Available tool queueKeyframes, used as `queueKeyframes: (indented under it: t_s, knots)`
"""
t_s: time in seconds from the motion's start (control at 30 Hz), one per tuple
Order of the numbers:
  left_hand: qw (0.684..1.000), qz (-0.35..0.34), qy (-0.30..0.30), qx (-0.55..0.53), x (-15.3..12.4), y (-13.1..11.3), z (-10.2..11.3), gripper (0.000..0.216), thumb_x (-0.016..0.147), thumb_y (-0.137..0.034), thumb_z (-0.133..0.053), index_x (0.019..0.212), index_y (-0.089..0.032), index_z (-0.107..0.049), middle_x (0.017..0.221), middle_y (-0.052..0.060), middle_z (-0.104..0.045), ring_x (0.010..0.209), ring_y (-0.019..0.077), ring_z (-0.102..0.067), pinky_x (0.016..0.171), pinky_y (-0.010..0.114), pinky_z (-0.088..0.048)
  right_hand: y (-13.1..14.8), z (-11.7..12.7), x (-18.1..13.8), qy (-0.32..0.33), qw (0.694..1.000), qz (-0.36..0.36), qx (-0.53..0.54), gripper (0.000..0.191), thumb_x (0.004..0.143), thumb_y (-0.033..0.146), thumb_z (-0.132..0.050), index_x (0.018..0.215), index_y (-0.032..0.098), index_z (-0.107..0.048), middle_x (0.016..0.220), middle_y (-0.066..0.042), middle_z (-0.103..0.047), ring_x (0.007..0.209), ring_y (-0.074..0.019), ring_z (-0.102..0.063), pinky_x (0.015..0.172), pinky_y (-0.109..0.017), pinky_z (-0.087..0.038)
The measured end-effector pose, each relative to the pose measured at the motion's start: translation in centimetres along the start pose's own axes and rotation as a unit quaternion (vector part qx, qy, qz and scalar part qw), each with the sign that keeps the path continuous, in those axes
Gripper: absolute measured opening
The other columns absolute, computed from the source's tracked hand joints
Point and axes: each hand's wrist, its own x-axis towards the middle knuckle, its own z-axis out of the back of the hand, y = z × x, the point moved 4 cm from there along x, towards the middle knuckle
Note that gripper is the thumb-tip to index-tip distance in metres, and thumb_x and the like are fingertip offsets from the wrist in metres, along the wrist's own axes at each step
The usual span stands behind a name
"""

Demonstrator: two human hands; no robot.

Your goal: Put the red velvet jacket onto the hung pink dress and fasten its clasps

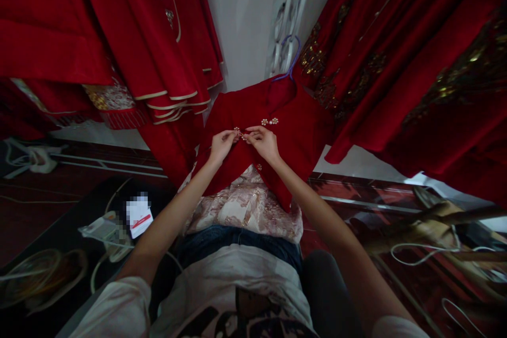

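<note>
A red jacket hangs on a purple hanger in front of me, its lower part spread over my lap. At its front opening, my left hand pinches one side of a beaded flower-shaped clasp. My right hand, closed at the fingertips, grips the other side of this clasp. The fingers partly cover it, so I cannot tell whether its halves are joined. Just above sits a fastened pair of beaded flowers. Below the hands, a single flower piece shows on the jacket's edge. Patterned pinkish fabric lies beneath the jacket.
Red garments with pale trim hang at left; sequined red ones hang at right. On a dark surface at left lie a white-and-red packet, a clear plastic bag and coiled cord. A wooden frame stands at right.
</note>
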Motion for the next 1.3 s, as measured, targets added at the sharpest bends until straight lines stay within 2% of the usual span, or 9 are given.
queueKeyframes:
  t_s: [0.27,0.5,0.6,0.77,0.87,0.97,1.07,1.17,1.3]
  knots:
    - [0.998,-0.047,0.037,0.036,-0.1,-0.8,0.1,0.031,0.063,-0.031,-0.079,0.087,-0.012,-0.075,0.093,0.010,-0.075,0.083,0.0187,-0.069,0.089,0.035,-0.053,1.7,-0.2,0.5,-0.005,0.991,0.047,-0.125,0.015,0.077,0.019,-0.066,0.092,0.018,-0.067,0.076,0.000,-0.069,0.067,-0.0118,-0.066,0.072,-0.025,-0.054]
    - [0.994,-0.063,0.029,0.088,0.4,-0.8,0.5,0.024,0.065,-0.029,-0.076,0.084,-0.013,-0.076,0.087,0.009,-0.076,0.079,0.0194,-0.070,0.084,0.035,-0.055,2.2,-0.6,0.3,-0.033,0.987,0.048,-0.148,0.015,0.078,0.020,-0.065,0.093,0.017,-0.067,0.078,-0.001,-0.069,0.066,-0.0121,-0.064,0.070,-0.025,-0.053]
    - [0.990,-0.072,0.072,0.095,0.8,-1.3,1.0,0.022,0.064,-0.027,-0.077,0.081,-0.013,-0.074,0.084,0.009,-0.075,0.076,0.0180,-0.069,0.082,0.034,-0.055,2.4,-0.4,0.1,-0.032,0.989,0.038,-0.141,0.016,0.078,0.020,-0.065,0.094,0.017,-0.066,0.077,-0.002,-0.069,0.066,-0.0130,-0.065,0.070,-0.026,-0.054]
    - [0.973,-0.052,0.203,0.102,-0.1,-2.8,1.5,0.020,0.071,-0.028,-0.072,0.088,-0.016,-0.074,0.094,0.008,-0.074,0.087,0.0187,-0.068,0.088,0.034,-0.052,2.3,0.4,-0.9,0.034,0.993,0.024,-0.111,0.027,0.081,0.015,-0.060,0.107,0.020,-0.064,0.089,-0.003,-0.073,0.077,-0.0144,-0.070,0.077,-0.029,-0.057]
    - [0.965,-0.052,0.239,0.090,-0.8,-3.3,1.0,0.027,0.072,-0.025,-0.071,0.097,-0.017,-0.072,0.099,0.009,-0.073,0.094,0.0194,-0.068,0.092,0.036,-0.050,2.2,0.7,-1.4,0.065,0.994,0.021,-0.084,0.029,0.081,0.015,-0.060,0.110,0.020,-0.063,0.098,-0.005,-0.073,0.086,-0.0158,-0.071,0.081,-0.031,-0.058]
    - [0.972,-0.066,0.203,0.099,-0.6,-3.1,0.6,0.021,0.069,-0.024,-0.073,0.088,-0.014,-0.070,0.089,0.009,-0.073,0.083,0.0175,-0.068,0.085,0.034,-0.051,2.1,0.8,-1.4,0.065,0.994,0.025,-0.083,0.027,0.080,0.017,-0.062,0.108,0.019,-0.063,0.097,-0.006,-0.073,0.086,-0.0159,-0.071,0.083,-0.032,-0.057]
    - [0.979,-0.099,0.112,0.138,0.3,-2.8,1.2,0.014,0.065,-0.023,-0.073,0.075,-0.015,-0.067,0.078,0.005,-0.070,0.069,0.0136,-0.063,0.072,0.028,-0.051,1.6,0.7,-0.9,0.046,0.995,0.014,-0.088,0.026,0.078,0.018,-0.065,0.103,0.019,-0.064,0.092,-0.004,-0.072,0.080,-0.0147,-0.069,0.080,-0.030,-0.057]
    - [0.980,-0.119,0.035,0.157,1.1,-2.7,2.2,0.018,0.062,-0.018,-0.073,0.077,-0.016,-0.065,0.074,0.002,-0.067,0.065,0.0112,-0.060,0.067,0.024,-0.050,1.0,0.3,-0.3,0.021,0.996,0.008,-0.090,0.024,0.076,0.021,-0.067,0.100,0.018,-0.065,0.086,-0.003,-0.069,0.073,-0.0132,-0.066,0.073,-0.028,-0.057]
    - [0.985,-0.059,0.099,0.129,1.2,-1.7,1.8,0.029,0.056,-0.015,-0.076,0.082,-0.015,-0.064,0.077,0.003,-0.069,0.070,0.0128,-0.065,0.071,0.027,-0.053,0.3,-0.3,0.3,0.008,0.996,0.002,-0.093,0.021,0.074,0.021,-0.069,0.095,0.017,-0.068,0.083,-0.003,-0.068,0.069,-0.0123,-0.063,0.071,-0.028,-0.056]
